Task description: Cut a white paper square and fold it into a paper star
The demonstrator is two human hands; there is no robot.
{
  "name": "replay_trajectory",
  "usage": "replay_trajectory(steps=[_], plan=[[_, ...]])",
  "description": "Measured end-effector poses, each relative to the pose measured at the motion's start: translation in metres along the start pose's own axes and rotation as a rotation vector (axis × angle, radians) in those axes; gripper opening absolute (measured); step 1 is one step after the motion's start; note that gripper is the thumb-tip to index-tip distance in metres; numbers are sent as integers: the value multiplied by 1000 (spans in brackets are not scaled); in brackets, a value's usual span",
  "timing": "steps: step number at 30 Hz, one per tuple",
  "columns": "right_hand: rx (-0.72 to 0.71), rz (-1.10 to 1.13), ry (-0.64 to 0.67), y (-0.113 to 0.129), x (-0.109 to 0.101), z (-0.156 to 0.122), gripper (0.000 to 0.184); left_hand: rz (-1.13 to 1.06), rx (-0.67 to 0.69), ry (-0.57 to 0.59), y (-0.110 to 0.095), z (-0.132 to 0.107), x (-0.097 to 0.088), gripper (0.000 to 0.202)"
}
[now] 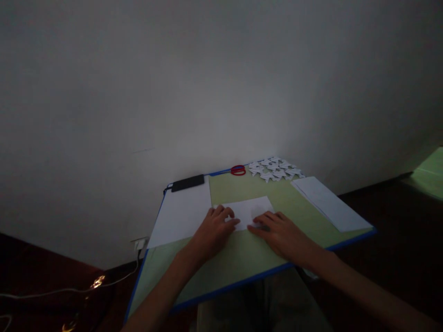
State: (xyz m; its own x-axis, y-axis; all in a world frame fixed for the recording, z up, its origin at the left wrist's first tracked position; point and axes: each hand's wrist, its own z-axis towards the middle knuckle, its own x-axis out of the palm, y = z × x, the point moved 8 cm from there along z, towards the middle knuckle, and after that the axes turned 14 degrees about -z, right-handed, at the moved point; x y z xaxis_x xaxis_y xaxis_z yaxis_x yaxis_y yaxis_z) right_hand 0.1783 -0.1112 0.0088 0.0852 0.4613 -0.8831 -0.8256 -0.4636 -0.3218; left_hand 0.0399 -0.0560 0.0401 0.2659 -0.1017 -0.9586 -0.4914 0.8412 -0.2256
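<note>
A white sheet of paper (247,210) lies folded on a small green table with a blue edge (242,265). My left hand (212,230) rests on the sheet's near left corner with the fingers curled and pressed down. My right hand (280,230) lies flat on the sheet's near right edge, fingers stretched out toward the left. Neither hand lifts anything.
A larger white sheet (183,212) lies at the left, a stack of white paper (328,203) at the right. Several folded white paper figures (275,168) sit at the back, beside red scissors (238,170) and a black phone (187,182). A white wall stands behind; cables trail on the dark floor at the left.
</note>
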Motion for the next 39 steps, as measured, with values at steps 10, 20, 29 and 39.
replay_trajectory(steps=[10,20,29,39], plan=[[-31,-44,-42,-2,1,4,38,19,122,11,-26,-4,19,23],[-80,-77,-70,-3,-4,7,34,113,253,108,-26,-10,12,10],[-88,-35,-89,-2,-2,5,35,22,225,64,-20,-15,13,14],[-100,-39,-78,-3,-2,5,38,67,243,124,-22,-16,6,10]])
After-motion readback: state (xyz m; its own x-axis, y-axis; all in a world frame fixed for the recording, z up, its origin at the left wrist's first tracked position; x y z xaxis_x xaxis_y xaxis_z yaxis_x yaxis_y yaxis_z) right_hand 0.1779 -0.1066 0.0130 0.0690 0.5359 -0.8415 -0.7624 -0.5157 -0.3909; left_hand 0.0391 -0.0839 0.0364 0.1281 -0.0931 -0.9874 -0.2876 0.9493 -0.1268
